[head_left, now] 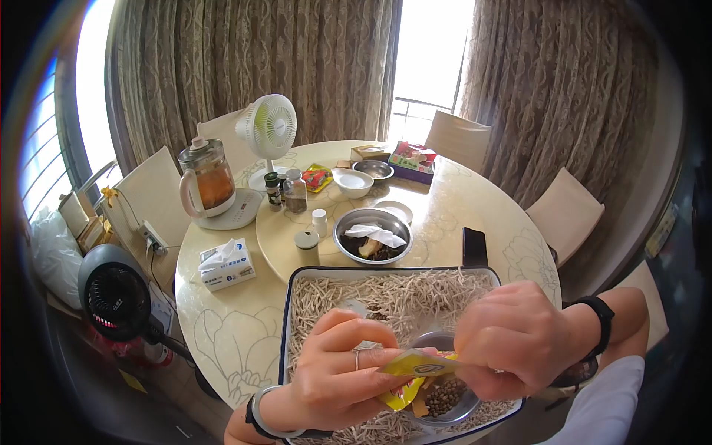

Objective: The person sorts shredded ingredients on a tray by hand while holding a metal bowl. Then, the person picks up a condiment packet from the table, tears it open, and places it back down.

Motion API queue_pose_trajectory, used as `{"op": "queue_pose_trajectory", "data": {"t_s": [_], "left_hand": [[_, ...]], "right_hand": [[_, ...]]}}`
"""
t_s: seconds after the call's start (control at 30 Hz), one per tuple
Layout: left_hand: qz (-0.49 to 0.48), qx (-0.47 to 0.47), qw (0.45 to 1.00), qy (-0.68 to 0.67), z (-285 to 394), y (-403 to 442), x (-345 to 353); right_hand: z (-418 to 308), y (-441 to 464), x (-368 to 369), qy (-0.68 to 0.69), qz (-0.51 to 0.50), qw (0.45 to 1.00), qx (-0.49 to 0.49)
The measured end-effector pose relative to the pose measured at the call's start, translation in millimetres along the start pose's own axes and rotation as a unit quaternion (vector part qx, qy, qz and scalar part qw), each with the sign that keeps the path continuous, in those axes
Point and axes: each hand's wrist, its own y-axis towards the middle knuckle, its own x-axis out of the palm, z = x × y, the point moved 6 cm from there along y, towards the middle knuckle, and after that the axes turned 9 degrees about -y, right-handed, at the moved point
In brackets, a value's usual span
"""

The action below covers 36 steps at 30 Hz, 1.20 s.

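My left hand (345,371) wears a ring and pinches a small yellow packet (420,366) between thumb and fingers. At the packet's other end, my right hand (512,337) has its fingers curled tightly around the edge. Just beneath them is a metal bowl (471,412), partly covered by the hands, with small brown pellets (445,398) inside. The bowl rests in a white tray with a dark blue rim (288,326), which is filled with pale thin strips (423,293). Whether the packet is torn is hidden by my fingers.
Beyond the tray on the round table (215,319) stand a metal bowl with tissues (340,241), a phone (475,247), a lidded jar (306,248) and a white bottle (320,222). Leftward are a tissue pack (226,265), a glass kettle (211,182) and a fan (273,124).
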Motion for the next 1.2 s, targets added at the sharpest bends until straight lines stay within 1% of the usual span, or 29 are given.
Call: {"op": "queue_pose_trajectory", "data": {"t_s": [0.07,0.13,0.23,0.27,0.3,0.37,0.4,0.47,0.5,0.53,0.57,0.63,0.67,0.8,0.87,0.97,1.0,1.07,1.1,1.17,1.2], "left_hand": [[0.003,0.016,1.000,0.014,3,-1,0],[-0.016,-0.005,0.999,0.036,7,-2,1],[-0.015,-0.004,0.998,0.060,22,1,0],[-0.004,0.136,0.990,0.040,26,-2,-3],[-0.001,0.138,0.990,0.041,33,-3,-2],[0.030,0.080,0.995,0.057,51,-2,-4],[-0.006,0.090,0.993,0.082,56,-3,-6],[-0.002,0.083,0.994,0.069,61,-6,-6],[-0.001,0.072,0.996,0.057,65,-7,-6],[-0.004,0.037,0.999,0.037,70,-3,-11],[0.000,0.033,0.999,0.038,68,-5,-10],[0.036,0.122,0.990,0.056,71,-12,-10],[0.061,0.147,0.986,0.057,71,-14,-9],[0.065,0.117,0.991,0.017,73,-19,-15],[0.003,0.085,0.996,-0.008,73,-20,-16],[-0.011,0.067,0.997,0.024,74,-18,-18],[-0.012,0.067,0.997,0.023,74,-17,-17],[0.027,0.042,0.999,0.005,74,-18,-19],[0.026,0.040,0.999,0.005,72,-17,-19],[0.045,0.121,0.991,0.041,72,-17,-19],[0.045,0.122,0.991,0.042,70,-17,-18]], "right_hand": [[-1,-1,0,0.007,0.000,1.000,0.004],[-3,-1,-2,0.014,0.001,1.000,0.006],[-9,0,-3,0.016,-0.020,1.000,-0.008],[-15,-1,-4,0.037,-0.012,0.999,-0.024],[-21,-1,-6,0.058,-0.005,0.997,-0.041],[-32,3,-11,0.071,-0.017,0.996,-0.047],[-38,2,-11,0.096,-0.013,0.994,-0.044],[-44,-1,-8,0.142,-0.003,0.989,-0.034],[-46,0,-8,0.144,-0.007,0.989,-0.033],[-47,3,-9,0.172,-0.009,0.985,-0.016],[-48,5,-9,0.200,-0.012,0.980,-0.002],[-49,4,-8,0.225,-0.031,0.974,0.000],[-49,4,-6,0.235,-0.040,0.971,0.009],[-49,4,-3,0.261,-0.058,0.963,0.023],[-49,4,-1,0.272,-0.062,0.960,0.025],[-50,5,0,0.281,-0.051,0.958,0.028],[-50,5,-1,0.281,-0.039,0.959,0.028],[-50,6,-1,0.280,-0.046,0.959,0.022],[-50,6,-2,0.274,-0.055,0.960,0.013],[-51,7,-2,0.262,-0.045,0.964,0.010],[-51,8,-2,0.249,-0.036,0.968,0.007]]}}
